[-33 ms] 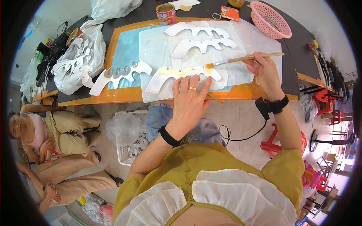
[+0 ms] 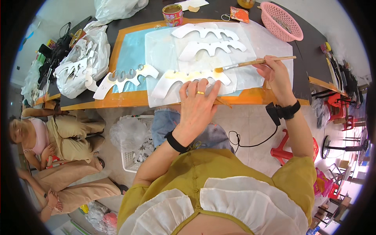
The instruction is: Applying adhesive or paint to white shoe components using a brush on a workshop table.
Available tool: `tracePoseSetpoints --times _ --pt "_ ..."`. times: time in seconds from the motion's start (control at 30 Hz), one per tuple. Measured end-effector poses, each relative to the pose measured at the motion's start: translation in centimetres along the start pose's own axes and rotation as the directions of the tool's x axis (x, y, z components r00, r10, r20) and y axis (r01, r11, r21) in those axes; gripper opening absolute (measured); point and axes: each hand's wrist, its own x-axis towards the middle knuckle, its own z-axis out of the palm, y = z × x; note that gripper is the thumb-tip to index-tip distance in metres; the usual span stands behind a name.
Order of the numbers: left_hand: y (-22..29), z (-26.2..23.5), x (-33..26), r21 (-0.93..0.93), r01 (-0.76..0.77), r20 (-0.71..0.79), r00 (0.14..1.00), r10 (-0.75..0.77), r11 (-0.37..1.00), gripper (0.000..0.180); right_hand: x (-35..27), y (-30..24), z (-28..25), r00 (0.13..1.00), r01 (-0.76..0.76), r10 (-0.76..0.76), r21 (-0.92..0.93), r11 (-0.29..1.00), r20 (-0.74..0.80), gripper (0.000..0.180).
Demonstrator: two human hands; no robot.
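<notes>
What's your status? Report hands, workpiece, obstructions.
Right hand gripping paintbrush, bristles at upper edge of white cutout. Left hand over cutout's lower edge. Yellowish coating along top. Nothing seen blocking bristles.

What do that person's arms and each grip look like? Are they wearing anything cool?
The sleeves are short and mustard-green. The left grip has a gold-coloured ring, with a black band at that wrist. The right grip has a black strap at its wrist, with a black box and thin black cable.

Blk table (image 2: 311, 58) — blue sheet (image 2: 133, 45), pink bskt (image 2: 275, 29), wht bags (image 2: 119, 8)
</notes>
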Motion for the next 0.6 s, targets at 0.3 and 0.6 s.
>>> tracePoseSetpoints --times 0.3,0.6 --pt "-0.1 0.2 -0.2 0.022 -0.007 0.005 1.0 0.007 1.0 0.07 -0.6 -0.2 2.3 0.999 -0.018 0.017 0.02 1.0 0.035 0.021" --pt "-0.3 0.0 -0.3 0.012 -0.007 0.015 1.0 0.007 1.0 0.069 -0.5 -0.3 2.3 0.999 0.039 -0.039 -0.019 0.999 -0.015 0.018"
